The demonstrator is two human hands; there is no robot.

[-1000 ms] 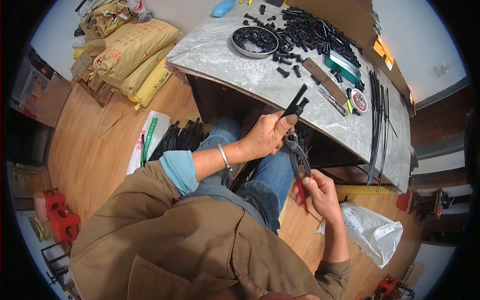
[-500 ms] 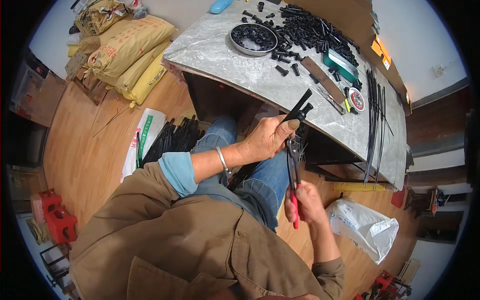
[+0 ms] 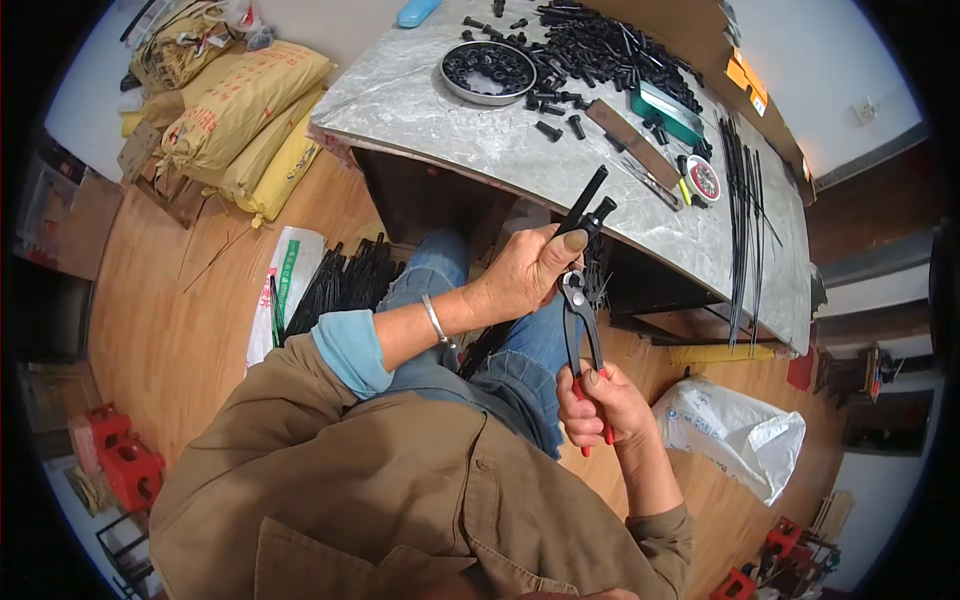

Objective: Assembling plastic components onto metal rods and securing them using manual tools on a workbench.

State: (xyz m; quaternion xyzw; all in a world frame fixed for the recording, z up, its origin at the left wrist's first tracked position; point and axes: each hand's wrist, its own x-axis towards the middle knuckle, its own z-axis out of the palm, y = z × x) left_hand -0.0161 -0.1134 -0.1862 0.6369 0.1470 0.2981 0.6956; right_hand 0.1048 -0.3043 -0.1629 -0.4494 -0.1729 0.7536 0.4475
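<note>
My left hand (image 3: 522,275) is closed around a slim black rod (image 3: 588,195) and a thicker black cylinder with a flanged end (image 3: 602,212). Both point up and to the right, past the thumb. My right hand (image 3: 615,402) grips the red handles of dark end-cutting pincers (image 3: 577,312). The handles are spread some way apart. The jaws point up, right beneath my left hand's fingers; whether they touch anything there is hidden.
On the grey table (image 3: 400,95) lie a heap of black bolt-like parts (image 3: 610,45), a round metal dish (image 3: 444,80), a green box (image 3: 668,115) and long thin black rods (image 3: 743,230). More black rods (image 3: 345,285) stand beside my left leg. A white bag (image 3: 740,430) lies on the floor.
The pincers' handles have spread apart and the jaws now show more clearly below my left hand. The left hand keeps its hold. The whole view has shifted slightly.
</note>
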